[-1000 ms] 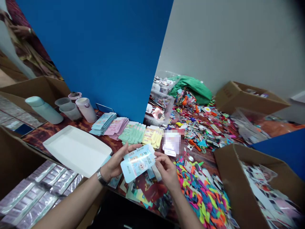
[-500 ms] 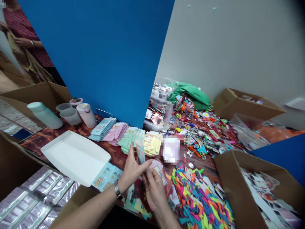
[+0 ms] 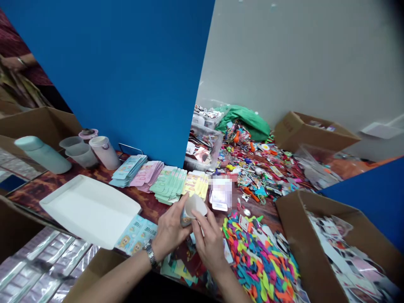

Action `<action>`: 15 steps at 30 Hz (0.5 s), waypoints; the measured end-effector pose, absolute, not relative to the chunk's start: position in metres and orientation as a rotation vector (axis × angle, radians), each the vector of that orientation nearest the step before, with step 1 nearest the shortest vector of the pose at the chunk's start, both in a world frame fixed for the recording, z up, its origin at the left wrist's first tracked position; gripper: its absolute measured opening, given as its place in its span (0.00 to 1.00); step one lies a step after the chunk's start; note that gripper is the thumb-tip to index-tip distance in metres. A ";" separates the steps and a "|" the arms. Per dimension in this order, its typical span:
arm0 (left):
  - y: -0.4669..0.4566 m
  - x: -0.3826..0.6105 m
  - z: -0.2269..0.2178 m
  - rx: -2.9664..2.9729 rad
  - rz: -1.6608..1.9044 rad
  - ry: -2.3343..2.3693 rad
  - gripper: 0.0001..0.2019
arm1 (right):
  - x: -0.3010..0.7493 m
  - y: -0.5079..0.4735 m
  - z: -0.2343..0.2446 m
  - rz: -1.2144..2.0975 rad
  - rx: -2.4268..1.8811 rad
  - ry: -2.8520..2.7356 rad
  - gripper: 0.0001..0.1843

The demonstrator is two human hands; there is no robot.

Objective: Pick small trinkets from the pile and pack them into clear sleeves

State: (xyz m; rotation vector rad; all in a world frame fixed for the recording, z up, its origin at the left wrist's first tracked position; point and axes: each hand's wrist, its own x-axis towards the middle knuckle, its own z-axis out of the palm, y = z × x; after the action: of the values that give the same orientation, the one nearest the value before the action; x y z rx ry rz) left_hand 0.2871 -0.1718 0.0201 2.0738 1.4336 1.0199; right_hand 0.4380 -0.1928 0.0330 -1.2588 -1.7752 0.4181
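Note:
My left hand (image 3: 170, 231), with a metal watch on the wrist, is wrapped round a small blue printed paper box (image 3: 195, 205). The box stands tilted with its mouth toward me, showing a white inside. At its right rim, my right hand (image 3: 210, 240) grips the edge with thumb and fingers. Just beyond lie fanned stacks of flat folded boxes: blue (image 3: 128, 169), pink (image 3: 147, 174), green (image 3: 168, 184) and yellow (image 3: 195, 182). Left of my hands, blue printed boxes (image 3: 137, 235) sit at the end of a white open tray (image 3: 91, 208).
Brightly coloured balloon-like pieces (image 3: 260, 256) are heaped at right, beside a cardboard box (image 3: 293, 223) of cards. Small trinkets (image 3: 261, 168) cover the back. A mint bottle (image 3: 44, 155) and plastic cups (image 3: 83, 155) stand left. A blue partition (image 3: 110, 75) rises behind; another person's arm (image 3: 19, 63) shows beyond.
The blue paper box was flat and upright between my hands; now it is opened out, its white inside showing. My right hand has moved up to its rim. The view has shifted slightly right.

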 end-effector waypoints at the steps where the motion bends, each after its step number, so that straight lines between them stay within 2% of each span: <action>1: -0.172 0.285 0.020 2.124 1.002 1.411 0.35 | 0.438 -0.194 0.033 0.503 -1.252 -1.763 0.17; 5: -0.173 0.280 0.019 2.344 0.901 1.381 0.28 | 0.439 -0.194 0.033 0.818 -1.271 -1.416 0.21; 8: -0.175 0.281 0.019 2.416 0.855 1.410 0.27 | 0.440 -0.187 0.035 1.056 -1.246 -1.168 0.20; 12: -0.178 0.283 0.021 2.395 0.839 1.443 0.37 | 0.442 -0.178 0.041 1.207 -1.220 -1.182 0.15; 15: -0.180 0.285 0.021 2.380 0.755 1.494 0.44 | 0.445 -0.178 0.048 1.081 -1.301 -1.361 0.12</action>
State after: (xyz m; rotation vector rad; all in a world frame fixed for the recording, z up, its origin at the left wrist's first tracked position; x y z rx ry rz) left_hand 0.2851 -0.1803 0.0206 2.3800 1.4936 0.7545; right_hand 0.4446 -0.1777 0.0484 -1.3008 -1.3613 1.0812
